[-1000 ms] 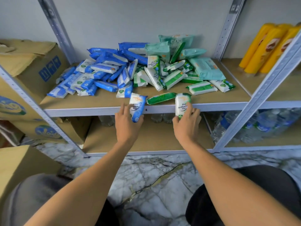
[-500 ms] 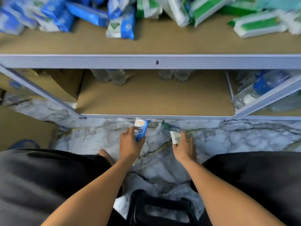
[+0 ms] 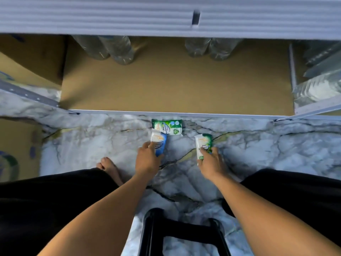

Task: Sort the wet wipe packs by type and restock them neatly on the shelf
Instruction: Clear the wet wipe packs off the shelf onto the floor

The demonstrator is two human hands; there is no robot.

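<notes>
Left hand (image 3: 147, 159) fingers gripping blue pack (image 3: 160, 143), right hand (image 3: 210, 163) gripping green pack (image 3: 203, 145), another green pack (image 3: 168, 126) on floor (image 3: 276, 145) just beyond left fingertips

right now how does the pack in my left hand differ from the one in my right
Colour: the left-hand pack is blue and white; the right-hand pack is green and white. Position: the blue one's far end overlaps a loose green pack on the floor in this view; the right-hand pack sits apart from it. Shared: each is held at its near end.
</notes>
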